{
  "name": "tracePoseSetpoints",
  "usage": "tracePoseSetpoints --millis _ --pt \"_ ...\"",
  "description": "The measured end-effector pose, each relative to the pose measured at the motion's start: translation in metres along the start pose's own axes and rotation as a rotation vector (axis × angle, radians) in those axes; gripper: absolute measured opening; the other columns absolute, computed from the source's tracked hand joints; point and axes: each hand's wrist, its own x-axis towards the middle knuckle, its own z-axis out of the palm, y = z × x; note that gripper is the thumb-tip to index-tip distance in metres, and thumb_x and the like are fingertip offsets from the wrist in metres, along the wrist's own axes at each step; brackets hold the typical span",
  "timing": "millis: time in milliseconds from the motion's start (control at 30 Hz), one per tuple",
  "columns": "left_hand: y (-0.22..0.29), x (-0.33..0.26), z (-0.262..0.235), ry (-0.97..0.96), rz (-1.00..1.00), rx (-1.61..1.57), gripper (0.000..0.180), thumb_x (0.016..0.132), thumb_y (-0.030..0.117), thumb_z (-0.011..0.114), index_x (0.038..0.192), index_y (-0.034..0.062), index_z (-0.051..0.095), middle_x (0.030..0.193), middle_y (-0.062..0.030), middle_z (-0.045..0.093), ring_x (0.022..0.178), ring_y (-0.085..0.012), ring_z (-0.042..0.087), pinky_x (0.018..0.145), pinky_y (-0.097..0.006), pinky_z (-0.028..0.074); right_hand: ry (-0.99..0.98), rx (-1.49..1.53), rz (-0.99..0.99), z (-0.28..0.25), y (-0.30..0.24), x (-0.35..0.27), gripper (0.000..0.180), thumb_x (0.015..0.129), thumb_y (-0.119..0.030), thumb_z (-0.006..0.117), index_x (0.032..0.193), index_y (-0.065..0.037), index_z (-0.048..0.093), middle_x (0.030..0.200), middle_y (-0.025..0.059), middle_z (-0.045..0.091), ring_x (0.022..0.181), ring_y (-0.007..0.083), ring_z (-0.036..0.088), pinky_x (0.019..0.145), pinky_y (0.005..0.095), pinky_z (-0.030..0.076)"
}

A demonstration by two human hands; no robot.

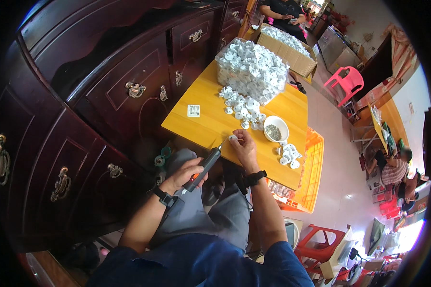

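My left hand (pixel 187 173) is wrapped round a dark electric screwdriver (pixel 203 167) with a small red light on its body. Its thin bit points up and away, toward the white part in my other hand. Over the near edge of the yellow table, my right hand (pixel 244 149) pinches a small white plastic part (pixel 232 137) between its fingertips. Beyond that hand lies a loose heap of similar white parts (pixel 244 107). A white bowl (pixel 277 128) of small metal pieces, which look like screws, stands to its right, and a smaller group of white parts (pixel 289 154) lies nearer.
A clear bin (pixel 225 71) heaped with white parts stands at the table's (pixel 201 95) far side, before a cardboard box (pixel 292 53) of more. Dark drawers (pixel 124 91) flank the left. An orange crate (pixel 313 177) sits right, below. Another person (pixel 277 8) works beyond the box.
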Motion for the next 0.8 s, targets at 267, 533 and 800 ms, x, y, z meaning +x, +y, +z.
tracePoseSetpoints --millis 267,533,800 --pt "0.002 0.003 0.008 0.014 -0.007 0.021 0.024 0.096 0.026 0.050 0.109 0.0058 0.055 0.085 -0.0052 0.062 0.063 -0.0112 0.060 0.058 -0.025 0.052 -0.046 -0.083 -0.024 0.006 0.007 -0.003 0.021 0.086 -0.011 0.071 0.106 -0.005 0.072 0.082 0.0066 0.070 0.072 0.0126 0.064 0.069 0.0279 0.052" --pt "0.008 0.003 0.011 0.026 -0.022 0.017 0.025 0.096 0.025 0.050 0.112 0.0062 0.055 0.085 -0.0048 0.062 0.063 -0.0111 0.060 0.059 -0.025 0.052 -0.023 -0.080 -0.022 0.009 0.009 -0.004 0.021 0.087 -0.012 0.071 0.106 -0.004 0.072 0.086 0.0055 0.068 0.074 0.0112 0.063 0.071 0.0264 0.052" --pt "0.010 0.002 0.012 0.026 -0.019 0.036 0.025 0.096 0.026 0.050 0.111 0.0061 0.055 0.084 -0.0047 0.062 0.064 -0.0111 0.060 0.061 -0.026 0.052 -0.033 -0.095 -0.028 0.007 0.012 -0.005 0.021 0.089 -0.011 0.070 0.109 -0.003 0.071 0.092 0.0036 0.070 0.079 0.0091 0.064 0.075 0.0248 0.053"
